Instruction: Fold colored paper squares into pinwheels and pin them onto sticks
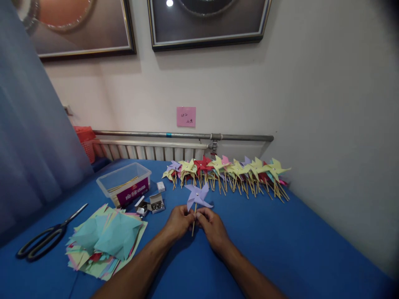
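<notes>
Where visible, pinwheel stick (193,229) between fingers (202,218)

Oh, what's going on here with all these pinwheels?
A person's left hand and right hand hold a purple pinwheel by its stick. More pinwheels, in several colours, lie in a row farther back. On the left are a paper pile, scissors and a clear tub with sticks inside.

On my feed: left hand (178,223) bare | left forearm (137,265) bare, widening toward 7 o'clock | right hand (213,227) bare | right forearm (246,270) bare, widening toward 5 o'clock
</notes>
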